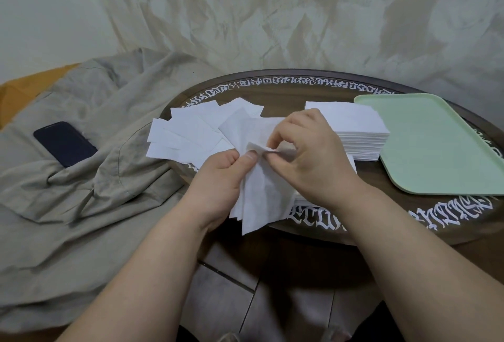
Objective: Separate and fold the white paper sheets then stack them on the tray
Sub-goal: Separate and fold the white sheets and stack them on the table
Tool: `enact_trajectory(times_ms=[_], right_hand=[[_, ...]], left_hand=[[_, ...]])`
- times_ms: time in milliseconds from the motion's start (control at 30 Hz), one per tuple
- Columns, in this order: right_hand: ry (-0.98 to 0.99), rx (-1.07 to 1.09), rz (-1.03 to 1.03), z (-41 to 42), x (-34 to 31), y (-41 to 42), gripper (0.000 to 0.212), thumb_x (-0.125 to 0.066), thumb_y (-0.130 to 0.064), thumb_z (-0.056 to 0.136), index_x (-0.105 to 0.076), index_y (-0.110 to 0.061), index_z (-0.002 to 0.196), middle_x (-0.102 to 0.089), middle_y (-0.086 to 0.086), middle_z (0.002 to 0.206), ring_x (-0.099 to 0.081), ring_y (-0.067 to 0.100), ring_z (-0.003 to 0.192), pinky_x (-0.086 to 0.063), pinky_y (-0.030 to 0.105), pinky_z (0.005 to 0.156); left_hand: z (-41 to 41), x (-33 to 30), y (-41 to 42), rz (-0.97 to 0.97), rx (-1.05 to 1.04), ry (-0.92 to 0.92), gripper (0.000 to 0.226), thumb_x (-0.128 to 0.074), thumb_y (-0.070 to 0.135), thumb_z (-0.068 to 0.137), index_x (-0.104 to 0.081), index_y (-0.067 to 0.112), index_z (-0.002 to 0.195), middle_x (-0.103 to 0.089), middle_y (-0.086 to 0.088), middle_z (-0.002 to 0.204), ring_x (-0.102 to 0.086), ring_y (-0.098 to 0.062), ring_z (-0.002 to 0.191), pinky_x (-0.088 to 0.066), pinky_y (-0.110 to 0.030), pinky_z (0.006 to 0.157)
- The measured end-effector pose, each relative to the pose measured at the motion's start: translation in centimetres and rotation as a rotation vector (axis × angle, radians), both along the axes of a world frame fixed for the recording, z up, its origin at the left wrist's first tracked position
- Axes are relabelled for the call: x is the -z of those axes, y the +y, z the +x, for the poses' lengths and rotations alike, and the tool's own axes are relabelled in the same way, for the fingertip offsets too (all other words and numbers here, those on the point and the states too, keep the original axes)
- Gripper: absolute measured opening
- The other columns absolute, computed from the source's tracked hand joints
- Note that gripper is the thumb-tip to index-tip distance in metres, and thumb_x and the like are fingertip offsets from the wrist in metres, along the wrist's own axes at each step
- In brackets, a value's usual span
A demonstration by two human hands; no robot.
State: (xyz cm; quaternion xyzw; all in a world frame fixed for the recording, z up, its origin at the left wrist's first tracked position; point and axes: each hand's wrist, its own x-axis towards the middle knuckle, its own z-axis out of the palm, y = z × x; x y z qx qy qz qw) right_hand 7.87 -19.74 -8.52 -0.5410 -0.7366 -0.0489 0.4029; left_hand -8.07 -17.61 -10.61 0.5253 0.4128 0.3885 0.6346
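My left hand (222,181) and my right hand (311,156) both pinch a thin white paper sheet (261,197) at its upper corner, above the near edge of the round table. The corner looks peeled apart between the fingertips. A neat stack of white sheets (362,134) stands just right of my hands. A loose spread of folded white sheets (191,134) lies to the left on the table. The pale green tray (433,151) sits at the right with nothing on it.
The dark round table (381,221) has white lettering around its rim. A beige cloth (81,178) covers the surface to the left, with a dark phone (64,143) on it. A crumpled pale sheet hangs behind. Tiled floor shows below.
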Motion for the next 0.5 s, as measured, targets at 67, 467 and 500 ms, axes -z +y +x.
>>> enact_trajectory(times_ms=[67,467,500], right_hand=[[0.083,-0.011,-0.157,0.1,-0.4,-0.4,0.015,-0.075,-0.023,0.078,-0.061,-0.021,0.073,-0.058,-0.013,0.072,-0.046,0.009,0.074,-0.033,0.019,0.061],[0.709,-0.025,-0.513,1.6,-0.7,-0.8,0.013,-0.069,-0.014,0.084,-0.064,-0.011,0.073,-0.063,-0.01,0.069,-0.053,0.005,0.064,-0.041,0.018,0.056],[0.702,-0.034,-0.518,1.6,-0.7,-0.8,0.015,-0.069,-0.013,0.084,-0.064,-0.014,0.07,-0.062,-0.014,0.068,-0.053,0.004,0.063,-0.041,0.017,0.056]], left_hand=[[-0.1,0.3,0.2,-0.031,0.001,-0.027,0.042,-0.059,0.034,0.084,-0.067,-0.006,0.096,-0.071,-0.025,0.101,-0.066,-0.033,0.095,-0.047,-0.052,0.097],[0.6,0.1,-0.1,-0.147,-0.014,-0.158,0.04,-0.048,0.021,0.101,-0.058,-0.011,0.122,-0.067,-0.021,0.119,-0.065,-0.03,0.11,-0.046,-0.046,0.101],[0.7,0.2,-0.1,-0.141,-0.007,-0.152,0.038,-0.049,0.021,0.1,-0.059,-0.01,0.121,-0.069,-0.019,0.116,-0.066,-0.028,0.107,-0.046,-0.045,0.099]])
